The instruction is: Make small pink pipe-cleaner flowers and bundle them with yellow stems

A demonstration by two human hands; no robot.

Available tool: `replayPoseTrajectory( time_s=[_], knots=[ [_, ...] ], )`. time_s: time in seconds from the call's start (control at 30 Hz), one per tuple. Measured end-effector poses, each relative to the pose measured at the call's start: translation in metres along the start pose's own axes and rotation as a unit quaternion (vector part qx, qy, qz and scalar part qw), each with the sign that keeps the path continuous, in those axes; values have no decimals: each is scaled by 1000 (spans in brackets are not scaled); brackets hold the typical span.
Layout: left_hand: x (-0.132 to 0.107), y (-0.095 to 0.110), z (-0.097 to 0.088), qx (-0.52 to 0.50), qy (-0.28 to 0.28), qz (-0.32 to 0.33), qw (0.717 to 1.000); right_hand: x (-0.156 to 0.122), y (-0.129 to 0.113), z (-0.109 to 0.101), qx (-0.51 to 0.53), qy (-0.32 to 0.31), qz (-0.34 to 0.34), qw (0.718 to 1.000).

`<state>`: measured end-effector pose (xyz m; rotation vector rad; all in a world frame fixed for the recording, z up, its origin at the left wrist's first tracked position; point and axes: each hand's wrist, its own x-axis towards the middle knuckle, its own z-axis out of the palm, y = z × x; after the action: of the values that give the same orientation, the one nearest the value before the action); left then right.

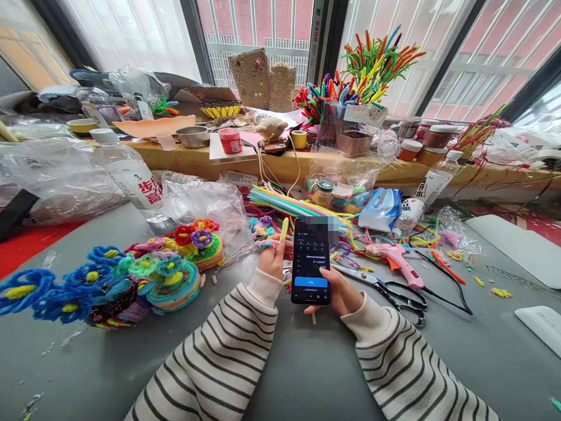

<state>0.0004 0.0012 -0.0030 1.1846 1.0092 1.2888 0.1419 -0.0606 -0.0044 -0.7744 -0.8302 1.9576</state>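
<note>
My right hand [345, 291] holds a black smartphone [311, 240] upright, its thumb against the lit screen, which shows dark pages of text and a blue button. My left hand [272, 258] is closed around a pale yellow fuzzy stick [284, 228] that points up, just left of the phone. Whether the left fingers also touch the phone's edge is hard to see. A small yellow-green end [314, 319] pokes out below the phone. Black-handled scissors [394, 295] lie beside my right wrist, blades partly hidden behind that hand.
Fuzzy flowers [92, 280] in several colours lie left on the grey table [280, 374]. A pink glue gun [401, 263] with a black cord rests right. Bundled chenille stems [298, 204], plastic bags [205, 204] and water bottles [131, 175] stand behind, below a crowded wooden ledge [272, 166].
</note>
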Motion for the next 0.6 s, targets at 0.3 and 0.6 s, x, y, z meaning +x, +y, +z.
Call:
replayPoseTrajectory(
  time_s=[0.3, 0.6],
  knots=[
    [0, 6, 1, -62, 26, -15, 998, -2, 0, 1, -32, -33, 8, 999],
    [-5, 11, 0, 10, -1, -8, 1000, 0, 3, -2, -9, -86, -5, 996]
  ],
)
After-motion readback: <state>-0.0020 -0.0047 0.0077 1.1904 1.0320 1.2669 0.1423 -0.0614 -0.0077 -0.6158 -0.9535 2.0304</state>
